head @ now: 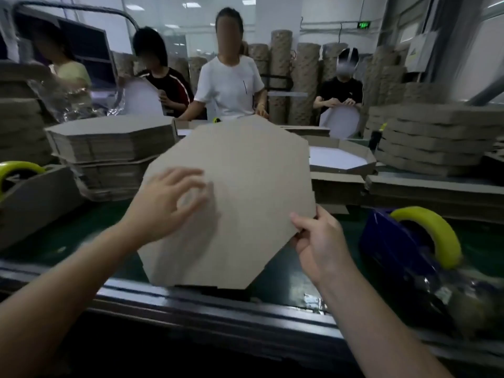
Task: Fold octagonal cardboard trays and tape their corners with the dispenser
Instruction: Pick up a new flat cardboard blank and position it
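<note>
The right hand pinches the cardboard tray's right edge while the left hand hovers open, blurred, over its left side.

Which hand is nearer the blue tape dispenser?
Right. The right hand pinches the edge of the cardboard sheet beside the blue tape dispenser; the left hand is over the sheet's opposite side.
</note>
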A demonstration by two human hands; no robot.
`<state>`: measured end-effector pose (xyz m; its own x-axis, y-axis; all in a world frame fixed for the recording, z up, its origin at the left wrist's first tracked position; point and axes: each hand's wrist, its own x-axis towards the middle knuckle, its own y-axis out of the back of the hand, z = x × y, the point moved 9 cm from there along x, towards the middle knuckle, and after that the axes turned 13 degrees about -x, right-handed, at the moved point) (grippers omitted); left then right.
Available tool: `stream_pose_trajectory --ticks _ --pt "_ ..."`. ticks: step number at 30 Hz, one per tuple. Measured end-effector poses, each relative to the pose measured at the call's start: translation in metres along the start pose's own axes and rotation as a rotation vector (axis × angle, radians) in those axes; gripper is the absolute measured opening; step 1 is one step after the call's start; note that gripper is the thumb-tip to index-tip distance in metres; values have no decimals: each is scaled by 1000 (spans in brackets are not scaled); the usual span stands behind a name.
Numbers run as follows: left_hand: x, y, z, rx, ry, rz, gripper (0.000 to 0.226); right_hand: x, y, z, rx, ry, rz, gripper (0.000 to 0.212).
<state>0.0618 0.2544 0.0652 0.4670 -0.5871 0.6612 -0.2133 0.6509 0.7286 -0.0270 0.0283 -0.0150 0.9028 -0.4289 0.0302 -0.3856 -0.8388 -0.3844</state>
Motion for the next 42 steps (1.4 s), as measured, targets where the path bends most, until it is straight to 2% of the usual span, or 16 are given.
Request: stream_pose_trajectory --ticks 2,4,5,7,9,11,12,14,17,22,25,28,31,35,38,42 --pt "7 11 -58 38 465 93 56 -23 22 -1 14 -1 -27 32" --pt "-7 9 -99 -175 858 147 65 -44 39 -2 18 0 -74 38" --pt "-14 6 -105 -377 960 201 60 -54 47 -4 2 5 -86 42" --pt "-23 2 -98 -776 1016 376 25 -69 71 -12 -128 -2 -58 43" --pt "-29 1 -79 -870 996 452 9 -81 98 -25 -444 -14 43 40" --pt "-30 0 -54 -935 927 497 12 -88 134 -49 -920 22 274 55" --pt "-29 1 -38 -933 883 494 15 -95 143 -69 -1139 107 417 62" --pt "-21 -2 -1 -910 773 445 13 -114 128 -109 -1358 431 588 53" --pt "-12 -23 60 -928 630 300 9 -123 79 -120 -1439 775 402 40" --pt "-10 -65 136 -840 424 68 10 -120 43 -82 -1693 835 139 46" --pt "-13 -90 153 -807 348 -28 5 -112 65 -60 -1705 698 136 35" --pt "-6 -125 147 -838 345 -265 19 -104 90 -43 -1612 563 127 16" --pt "26 -147 111 -872 410 -292 29 -98 102 -40 -1574 513 147 12" --pt "89 -179 50 -360 283 -205 21 -91 103 -45 -1531 533 126 14" --pt "123 -213 2 33 220 -242 41 -85 103 -47 -1534 533 98 15" --pt "144 -252 -68 135 342 -412 57 -72 100 -44 -1559 490 33 17"
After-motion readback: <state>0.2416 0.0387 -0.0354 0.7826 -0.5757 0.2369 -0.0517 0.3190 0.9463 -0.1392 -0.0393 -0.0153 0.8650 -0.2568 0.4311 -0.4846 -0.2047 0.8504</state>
